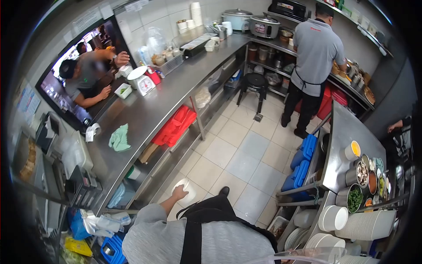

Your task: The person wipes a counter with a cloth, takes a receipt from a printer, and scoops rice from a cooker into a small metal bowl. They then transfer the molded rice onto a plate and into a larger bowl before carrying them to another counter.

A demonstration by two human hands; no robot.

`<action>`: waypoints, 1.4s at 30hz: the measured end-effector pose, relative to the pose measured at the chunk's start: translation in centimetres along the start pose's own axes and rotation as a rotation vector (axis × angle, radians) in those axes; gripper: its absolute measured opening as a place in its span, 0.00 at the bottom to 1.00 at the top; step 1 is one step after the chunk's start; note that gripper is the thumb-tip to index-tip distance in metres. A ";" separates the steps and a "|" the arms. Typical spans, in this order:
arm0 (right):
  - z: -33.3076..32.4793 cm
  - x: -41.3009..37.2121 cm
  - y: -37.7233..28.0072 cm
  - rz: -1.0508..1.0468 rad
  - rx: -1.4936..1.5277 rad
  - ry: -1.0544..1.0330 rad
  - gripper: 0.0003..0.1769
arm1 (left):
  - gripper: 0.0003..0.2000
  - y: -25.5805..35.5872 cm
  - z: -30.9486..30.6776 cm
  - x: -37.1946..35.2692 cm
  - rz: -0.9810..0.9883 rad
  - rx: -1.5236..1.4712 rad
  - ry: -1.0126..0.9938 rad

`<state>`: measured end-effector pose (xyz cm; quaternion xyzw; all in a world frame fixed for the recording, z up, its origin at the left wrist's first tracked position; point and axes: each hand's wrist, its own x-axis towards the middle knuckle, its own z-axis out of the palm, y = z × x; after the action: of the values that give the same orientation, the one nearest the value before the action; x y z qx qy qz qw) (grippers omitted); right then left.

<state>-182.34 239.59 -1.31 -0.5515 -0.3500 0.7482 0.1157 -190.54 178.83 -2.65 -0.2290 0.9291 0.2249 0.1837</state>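
My left hand (179, 192) is low in front of my body, above the tiled floor, with its fingers closed on the rim of a white bowl (189, 192). What the bowl contains, if anything, cannot be made out. My right hand is out of view. To the left of the bowl runs the long steel counter (169, 99), where a crumpled green cloth (119, 137) lies near the back edge.
A kitchen scale (143, 82) and a small white tray (123, 91) stand by the serving window, with a person behind it. Another person (313, 61) works at the back. At right, stacked bowls (367, 225) sit below pots of ingredients (355, 198). A black stool (255, 81) stands ahead.
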 end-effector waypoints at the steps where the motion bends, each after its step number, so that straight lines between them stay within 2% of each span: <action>1: 0.4 -0.1 0.0 0.001 0.007 0.004 0.28 | 0.29 1.4 -0.4 1.8 0.034 -0.053 0.029; 7: 6.5 0.4 0.1 0.022 0.023 0.018 0.25 | 0.26 12.0 -3.4 12.5 0.174 -0.259 0.119; 10: 12.3 1.0 0.4 0.024 0.019 0.021 0.23 | 0.24 16.4 -5.8 17.9 0.291 -0.385 0.135; 11: 14.5 1.1 0.4 0.019 0.017 0.023 0.23 | 0.23 17.8 -7.4 19.5 0.300 -0.380 0.070; 14: 22.0 0.9 0.7 0.018 0.018 0.009 0.21 | 0.21 21.6 -13.0 24.0 0.362 -0.405 0.062; 15: 24.7 0.9 1.0 0.021 0.014 0.002 0.20 | 0.19 22.5 -14.9 25.4 0.441 -0.468 0.160; 18: 32.3 0.9 2.1 0.035 0.005 -0.035 0.19 | 0.16 24.7 -23.4 29.7 0.493 -0.437 0.255; 22: 41.2 0.6 3.3 0.053 -0.006 -0.079 0.16 | 0.12 25.4 -33.4 37.9 0.713 -0.204 0.635; 24: 45.1 0.7 3.9 0.065 -0.001 -0.095 0.15 | 0.10 25.8 -37.3 41.8 0.698 -0.058 0.803; 27: 50.4 1.5 4.9 0.096 0.018 -0.110 0.14 | 0.08 25.9 -40.8 48.6 0.635 0.085 0.887; 30: 55.6 3.7 5.6 0.143 0.041 -0.124 0.12 | 0.07 26.1 -41.9 54.3 0.506 0.190 0.843; 33: 61.8 6.8 5.7 0.217 0.064 -0.173 0.10 | 0.07 27.7 -42.7 57.7 0.391 0.165 0.819; 35: 67.6 8.9 5.0 0.238 0.020 -0.295 0.09 | 0.09 28.8 -43.2 59.4 0.353 0.149 0.793; 37: 76.5 11.0 3.7 0.013 -0.389 -0.643 0.16 | 0.09 29.9 -44.1 60.6 0.334 0.134 0.756; 38: 82.5 10.0 2.2 0.213 -0.239 -0.526 0.15 | 0.09 30.6 -44.2 61.0 0.324 0.124 0.738; 39: 87.9 11.1 1.7 0.244 -0.332 -0.506 0.15 | 0.09 31.5 -44.5 61.4 0.325 0.102 0.716; 40: 92.6 12.0 1.1 0.240 -0.403 -0.622 0.17 | 0.09 32.5 -44.9 61.7 0.328 0.083 0.695; 42: 102.1 10.2 0.0 0.190 -0.348 -0.771 0.17 | 0.09 34.1 -45.9 61.7 0.328 0.062 0.665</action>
<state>-278.56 204.87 6.06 -0.2728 -0.4363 0.8366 -0.1876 -269.87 161.71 19.46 -0.1322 0.9687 0.1363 -0.1598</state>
